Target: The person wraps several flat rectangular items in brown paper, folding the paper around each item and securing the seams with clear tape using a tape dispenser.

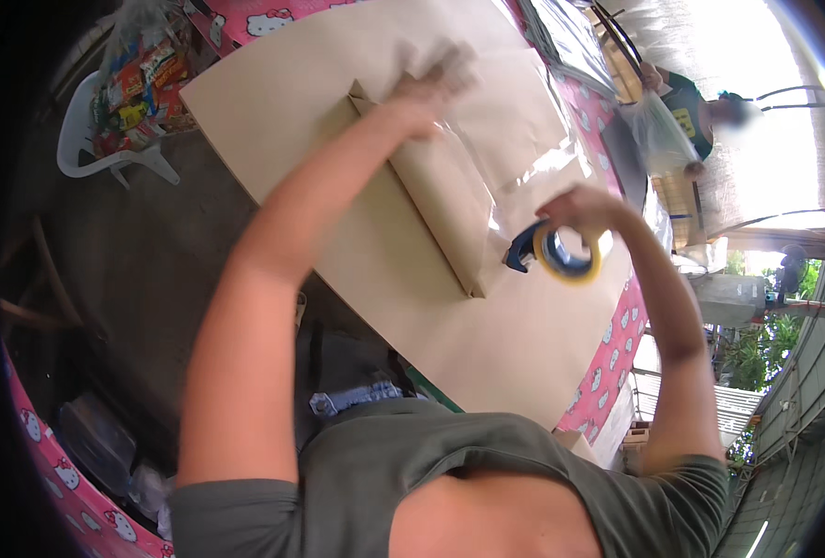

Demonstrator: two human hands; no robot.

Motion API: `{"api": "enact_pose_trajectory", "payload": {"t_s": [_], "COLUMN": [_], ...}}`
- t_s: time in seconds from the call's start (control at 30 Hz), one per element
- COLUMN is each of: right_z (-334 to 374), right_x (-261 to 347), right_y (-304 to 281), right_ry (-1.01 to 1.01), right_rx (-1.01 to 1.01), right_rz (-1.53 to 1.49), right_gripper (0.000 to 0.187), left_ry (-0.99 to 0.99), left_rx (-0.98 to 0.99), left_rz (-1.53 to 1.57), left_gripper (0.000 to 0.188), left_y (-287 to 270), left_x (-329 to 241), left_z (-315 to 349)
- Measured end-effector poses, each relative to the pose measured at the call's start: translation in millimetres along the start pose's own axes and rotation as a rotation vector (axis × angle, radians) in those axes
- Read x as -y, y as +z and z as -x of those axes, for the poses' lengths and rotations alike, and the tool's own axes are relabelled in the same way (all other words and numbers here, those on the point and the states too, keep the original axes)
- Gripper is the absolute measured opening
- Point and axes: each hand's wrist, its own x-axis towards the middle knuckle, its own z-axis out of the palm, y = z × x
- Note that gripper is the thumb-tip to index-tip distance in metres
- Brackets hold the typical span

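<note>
By the right hand (577, 208), a blue tape dispenser (540, 249) is gripped — it is held near the lower end of the folded brown paper (442, 206). This paper is laid on a large brown sheet (287, 153), beside which a pink patterned cloth (608, 363) is seen. The left hand (434, 86) is blurred near the upper part — whether its fingers are spread or pressed together cannot be told.

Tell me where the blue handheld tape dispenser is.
Right of centre in the head view: the tape dispenser is in the right hand, beside the long folded brown paper.
</note>
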Motion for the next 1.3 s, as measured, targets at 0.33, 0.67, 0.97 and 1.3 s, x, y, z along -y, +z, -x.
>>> {"api": "enact_pose_trajectory", "payload": {"t_s": [0.33,0.67,0.97,1.3], "right_z": [122,183,143,-122], "right_x": [91,211,197,101], "right_y": [191,456,480,212], "right_ry": [1.288,2.692,2.722,1.193], "right_rx": [-0.887,-1.092,-0.634,-2.327], "right_rz": [-1.084,-0.027,-0.270,-0.911], "right_gripper": [0.046,0.058,0.057,0.055], "left_ry": [-0.094,-0.059,0.071,0.174], "left_rx": [-0.013,0.005,0.114,-0.284], "left_rz": [-0.039,-0.111,-0.134,0.643], "left_gripper": [0.056,0.058,0.062,0.033], "left_y": [57,57,33,51], "left_x": [-14,-13,-25,137], "left_z": [-11,-13,-26,-87]}}
